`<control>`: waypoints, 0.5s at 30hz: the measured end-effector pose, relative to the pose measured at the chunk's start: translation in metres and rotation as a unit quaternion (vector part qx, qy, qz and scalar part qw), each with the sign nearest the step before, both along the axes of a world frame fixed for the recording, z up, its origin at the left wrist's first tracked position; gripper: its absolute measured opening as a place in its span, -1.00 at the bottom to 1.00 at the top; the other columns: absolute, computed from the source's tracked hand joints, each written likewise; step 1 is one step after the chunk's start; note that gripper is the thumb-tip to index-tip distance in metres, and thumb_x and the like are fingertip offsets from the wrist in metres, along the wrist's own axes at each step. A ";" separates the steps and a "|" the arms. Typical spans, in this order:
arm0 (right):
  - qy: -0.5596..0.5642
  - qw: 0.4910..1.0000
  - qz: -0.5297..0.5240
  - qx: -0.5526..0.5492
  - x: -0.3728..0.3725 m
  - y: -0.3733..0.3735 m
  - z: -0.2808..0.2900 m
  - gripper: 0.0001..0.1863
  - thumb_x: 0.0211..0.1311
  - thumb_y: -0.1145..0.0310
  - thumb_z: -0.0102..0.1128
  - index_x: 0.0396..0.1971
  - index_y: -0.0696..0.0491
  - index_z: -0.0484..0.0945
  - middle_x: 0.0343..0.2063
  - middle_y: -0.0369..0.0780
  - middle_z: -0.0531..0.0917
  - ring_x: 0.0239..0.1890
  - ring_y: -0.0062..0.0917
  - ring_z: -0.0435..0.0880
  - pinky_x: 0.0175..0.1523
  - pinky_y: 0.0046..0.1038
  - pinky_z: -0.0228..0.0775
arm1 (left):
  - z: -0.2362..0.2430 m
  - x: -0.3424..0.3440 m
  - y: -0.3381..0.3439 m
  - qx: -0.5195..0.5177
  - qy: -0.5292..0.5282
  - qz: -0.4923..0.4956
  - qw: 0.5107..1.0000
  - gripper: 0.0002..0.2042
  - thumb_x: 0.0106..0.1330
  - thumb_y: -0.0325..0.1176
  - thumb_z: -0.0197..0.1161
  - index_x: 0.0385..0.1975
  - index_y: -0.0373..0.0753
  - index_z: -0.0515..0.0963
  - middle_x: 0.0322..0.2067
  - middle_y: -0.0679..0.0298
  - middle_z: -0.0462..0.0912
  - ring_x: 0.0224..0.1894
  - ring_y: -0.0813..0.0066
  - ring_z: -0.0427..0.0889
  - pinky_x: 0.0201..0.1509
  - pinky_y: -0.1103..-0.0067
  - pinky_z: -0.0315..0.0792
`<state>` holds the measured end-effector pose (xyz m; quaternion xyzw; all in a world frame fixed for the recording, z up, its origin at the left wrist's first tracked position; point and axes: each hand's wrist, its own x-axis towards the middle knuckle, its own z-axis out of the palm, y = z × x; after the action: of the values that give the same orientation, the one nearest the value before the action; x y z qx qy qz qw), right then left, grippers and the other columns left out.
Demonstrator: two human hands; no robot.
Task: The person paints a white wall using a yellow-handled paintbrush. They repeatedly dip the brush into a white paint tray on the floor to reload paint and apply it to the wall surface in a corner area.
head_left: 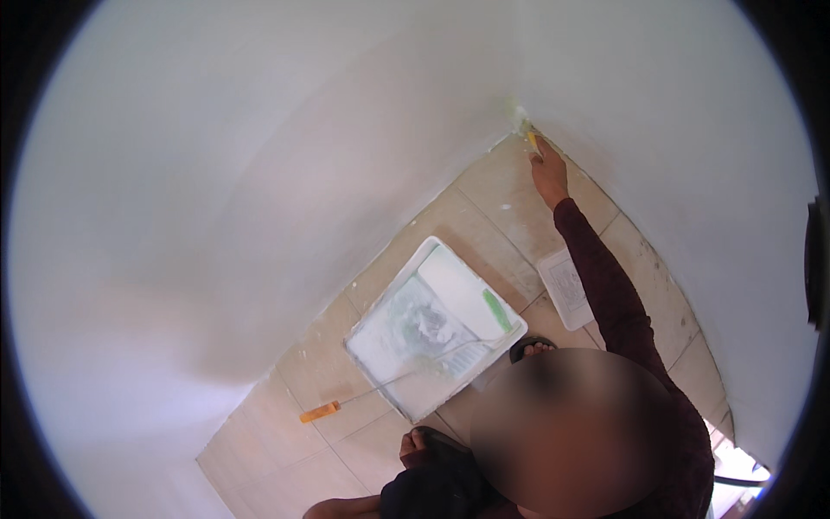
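Observation:
My right hand point(549, 173), at the end of a dark maroon sleeve, reaches far out to the corner where two white walls meet the floor. Its fingers are closed round the yellow handle of a paintbrush point(533, 139). The brush's tip is at the foot of the corner, beside a whitish-green smear of paint point(520, 115); whether the bristles touch the wall is too small to tell. My left hand is not in view. Nearer to me lies a white paint tray point(428, 246) with wet white paint. A paint roller point(322, 412) with an orange handle rests across it, handle over the left rim.
A white rectangular plastic piece point(566, 290) with a printed panel lies right of the tray, partly under my forearm. Beige floor tiles point(294, 363) carry paint spots. My sandalled feet point(413, 443) stand near the tray. A dark object point(813, 264) is at the right edge.

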<state>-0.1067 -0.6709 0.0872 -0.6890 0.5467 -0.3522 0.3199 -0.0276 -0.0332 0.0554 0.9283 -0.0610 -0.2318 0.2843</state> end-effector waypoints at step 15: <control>-0.034 0.925 0.379 0.002 0.085 0.187 0.028 -0.46 0.21 0.52 0.03 0.23 0.13 0.32 -0.10 0.02 0.56 -0.09 -0.16 0.57 0.02 -0.29 0.41 | -0.016 -0.003 0.013 -0.046 -0.016 0.008 0.999 -0.68 0.40 -0.13 0.06 -0.34 -0.28 0.57 -0.52 0.11 0.63 -0.43 0.27 0.61 -0.28 0.39 0.45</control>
<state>-0.0221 -0.4840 0.1153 -0.8318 0.2344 -0.2269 0.4491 -0.0302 -0.0202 0.0395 0.9182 -0.0681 -0.2120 0.3275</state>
